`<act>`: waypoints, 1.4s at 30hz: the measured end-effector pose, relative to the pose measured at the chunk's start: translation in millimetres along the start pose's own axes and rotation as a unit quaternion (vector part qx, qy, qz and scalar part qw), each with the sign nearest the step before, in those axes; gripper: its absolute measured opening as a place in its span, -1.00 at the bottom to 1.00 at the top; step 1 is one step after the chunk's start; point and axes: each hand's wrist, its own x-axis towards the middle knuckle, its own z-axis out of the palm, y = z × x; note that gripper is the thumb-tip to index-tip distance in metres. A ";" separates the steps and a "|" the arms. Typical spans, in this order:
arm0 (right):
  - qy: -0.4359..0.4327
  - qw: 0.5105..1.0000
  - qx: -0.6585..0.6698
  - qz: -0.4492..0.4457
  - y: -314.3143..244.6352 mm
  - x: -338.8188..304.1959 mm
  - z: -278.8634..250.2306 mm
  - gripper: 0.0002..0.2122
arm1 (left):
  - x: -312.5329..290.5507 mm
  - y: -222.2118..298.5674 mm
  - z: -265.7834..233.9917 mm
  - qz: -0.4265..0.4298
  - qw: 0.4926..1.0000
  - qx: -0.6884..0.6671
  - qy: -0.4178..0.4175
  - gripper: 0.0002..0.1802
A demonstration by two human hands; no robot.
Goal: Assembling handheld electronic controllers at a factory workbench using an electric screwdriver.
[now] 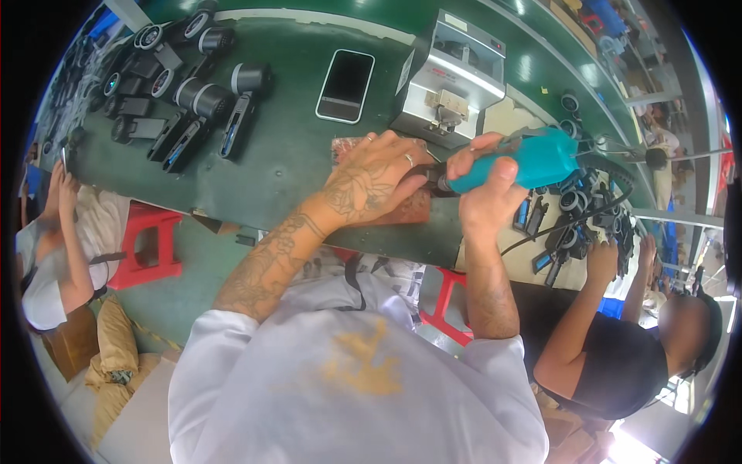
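Observation:
My right hand (487,185) is wrapped around a teal electric screwdriver (545,158), held nearly level with its dark nose pointing left. At that nose, my left hand (375,174) presses a small dark part (421,172) against a worn red block (410,211) on the green bench. Most of the part is covered by my fingers, so its kind cannot be made out. Where the screwdriver's bit meets it is also hidden.
A grey metal machine (456,77) stands behind my hands, beside a phone (346,87) lying on the bench. Several black devices with round heads (202,99) crowd the left. More dark parts (572,232) lie at right, near a co-worker (618,348). A cable (553,228) hangs there.

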 end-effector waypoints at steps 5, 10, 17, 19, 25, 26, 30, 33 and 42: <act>0.009 0.999 0.034 -0.012 7.3 -3.2 2.3 -0.55 | -1.4 -2.9 7.4 0.007 0.999 0.026 0.021 -0.70; -0.007 0.999 -0.031 0.011 3.9 -1.4 2.9 -0.46 | 2.0 -1.3 4.6 0.008 1.000 0.010 0.019 -0.70; 0.002 1.000 -0.026 -0.013 3.4 -1.5 9.7 -0.49 | 1.0 -5.3 4.2 0.027 0.998 0.026 0.048 -0.69; 0.015 0.998 -0.052 0.021 3.7 -3.5 13.6 -0.50 | -5.6 -10.9 -0.6 0.053 0.996 0.030 0.066 -0.68; 0.083 0.982 0.164 0.043 -31.4 -47.2 -14.4 -0.31 | -39.5 6.9 -4.1 0.118 0.974 0.167 0.094 -0.63; 0.123 0.982 0.138 0.036 -41.4 -52.4 -8.1 -0.28 | -45.6 5.3 -14.9 0.050 0.986 0.095 0.125 -0.64; 0.115 0.991 0.068 0.031 -57.4 -79.6 -22.2 -0.25 | -59.1 -28.3 -85.4 -0.152 0.927 -0.027 0.341 -0.72; 0.195 0.975 0.053 0.090 -32.5 -108.1 -45.9 -0.35 | -69.4 -88.7 -147.8 -0.227 0.858 0.107 0.449 -0.62; 0.063 0.992 0.036 0.104 -38.4 -102.5 -50.0 -0.42 | 28.5 -45.2 -118.2 -0.072 0.932 0.055 0.351 -0.66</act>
